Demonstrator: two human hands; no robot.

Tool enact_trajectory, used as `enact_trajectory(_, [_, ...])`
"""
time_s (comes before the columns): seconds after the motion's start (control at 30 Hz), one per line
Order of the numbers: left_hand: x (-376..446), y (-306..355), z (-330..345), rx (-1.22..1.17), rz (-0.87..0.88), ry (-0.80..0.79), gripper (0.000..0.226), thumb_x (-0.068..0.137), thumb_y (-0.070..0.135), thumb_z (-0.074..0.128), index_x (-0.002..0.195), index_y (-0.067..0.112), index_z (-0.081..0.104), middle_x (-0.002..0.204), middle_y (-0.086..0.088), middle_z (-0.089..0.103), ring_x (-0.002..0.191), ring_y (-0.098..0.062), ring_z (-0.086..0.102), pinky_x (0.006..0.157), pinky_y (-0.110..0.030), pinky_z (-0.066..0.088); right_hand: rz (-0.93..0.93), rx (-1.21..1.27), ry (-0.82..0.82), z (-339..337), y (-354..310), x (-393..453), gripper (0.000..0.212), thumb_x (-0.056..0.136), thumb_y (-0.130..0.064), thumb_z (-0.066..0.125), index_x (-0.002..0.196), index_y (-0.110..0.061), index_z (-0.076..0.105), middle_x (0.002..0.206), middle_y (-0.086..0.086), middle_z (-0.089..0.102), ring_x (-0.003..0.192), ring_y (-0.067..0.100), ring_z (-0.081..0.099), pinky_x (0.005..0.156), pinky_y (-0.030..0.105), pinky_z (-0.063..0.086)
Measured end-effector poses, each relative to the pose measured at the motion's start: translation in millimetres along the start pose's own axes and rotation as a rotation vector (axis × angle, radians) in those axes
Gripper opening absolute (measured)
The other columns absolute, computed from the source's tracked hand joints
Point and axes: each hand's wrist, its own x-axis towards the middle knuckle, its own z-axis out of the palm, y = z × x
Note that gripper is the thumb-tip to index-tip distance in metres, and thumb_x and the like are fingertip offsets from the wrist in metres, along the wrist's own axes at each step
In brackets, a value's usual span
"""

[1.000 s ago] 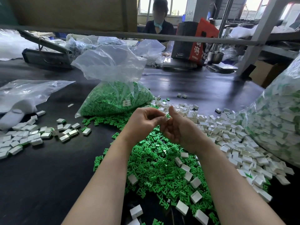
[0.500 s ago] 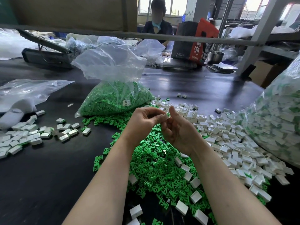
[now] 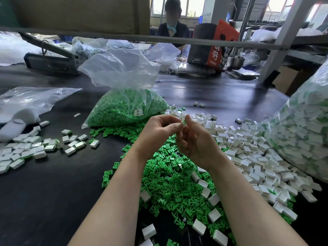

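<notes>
Left hand [image 3: 158, 134]: the fingertips, bent back over the palm 1.0 s ago, now reach further toward the right hand [image 3: 197, 142] and close the gap to its thumb. The small white-and-green piece [image 3: 183, 122] pinched between the two hands sits slightly higher and nearer the right thumb than before. It now shows a green edge, where only a white speck shows at the left fingertips earlier. Right hand: it dips a little at 0.5 s ago and is now back level with the left.
</notes>
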Motion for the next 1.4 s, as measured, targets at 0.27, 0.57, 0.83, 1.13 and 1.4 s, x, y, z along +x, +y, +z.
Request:
enact_trajectory(0.27, [4.7, 3.7, 8.0, 0.031, -0.059, 0.106, 0.021, 0.088, -0.001, 0.057, 0.071, 0.011, 0.062, 0.049, 0.013, 0.056, 0.044, 0.004, 0.047, 0.048, -0.008, 0.037, -0.032, -0.12, 0.025, -3.2, 1.3, 1.0, 0.037, 0.084, -0.058, 0.057, 0.076, -0.022, 0.062, 0.068, -0.002, 0.049, 0.053, 0.009, 0.039, 0.044, 0.018, 0.03])
enact_trajectory(0.57, [7.3, 3.3, 18.1, 0.046, -0.087, 0.198, 0.024, 0.085, 0.005, 0.058, 0.063, 0.013, 0.059, 0.045, 0.012, 0.053, 0.04, 0.001, 0.044, 0.044, -0.01, 0.036, -0.071, -0.166, 0.065, -6.2, 3.7, 3.2, 0.038, 0.089, -0.047, 0.058, 0.084, -0.01, 0.062, 0.064, -0.004, 0.051, 0.051, 0.007, 0.041, 0.043, 0.017, 0.028])
enact_trajectory(0.83, [8.0, 2.3, 26.6, -0.026, -0.128, 0.224, 0.02, 0.085, 0.007, 0.061, 0.066, 0.013, 0.059, 0.048, 0.013, 0.054, 0.043, 0.002, 0.046, 0.047, -0.012, 0.039, -0.111, -0.096, 0.135, -6.6, 4.8, 3.0, 0.031, 0.096, -0.034, 0.057, 0.067, -0.022, 0.063, 0.06, -0.003, 0.045, 0.049, 0.006, 0.038, 0.041, 0.015, 0.031])
enact_trajectory(1.13, [7.3, 1.5, 25.8, -0.059, -0.174, 0.192, 0.021, 0.085, 0.008, 0.062, 0.065, 0.016, 0.063, 0.052, 0.011, 0.057, 0.046, 0.001, 0.051, 0.051, -0.016, 0.044, -0.136, -0.126, 0.173, -9.3, 9.2, 4.4, 0.025, 0.086, -0.039, 0.062, 0.071, -0.019, 0.063, 0.059, -0.005, 0.045, 0.051, 0.006, 0.036, 0.044, 0.016, 0.033])
enact_trajectory(1.4, [8.1, 1.8, 18.6, -0.165, -0.209, 0.189, 0.029, 0.087, 0.006, 0.059, 0.062, 0.018, 0.064, 0.056, 0.005, 0.06, 0.047, -0.005, 0.054, 0.053, -0.019, 0.047, -0.143, -0.216, 0.117, -1.6, 5.1, 4.0, 0.073, 0.082, -0.062, 0.057, 0.105, 0.008, 0.062, 0.058, -0.005, 0.04, 0.05, 0.007, 0.032, 0.045, 0.018, 0.028])
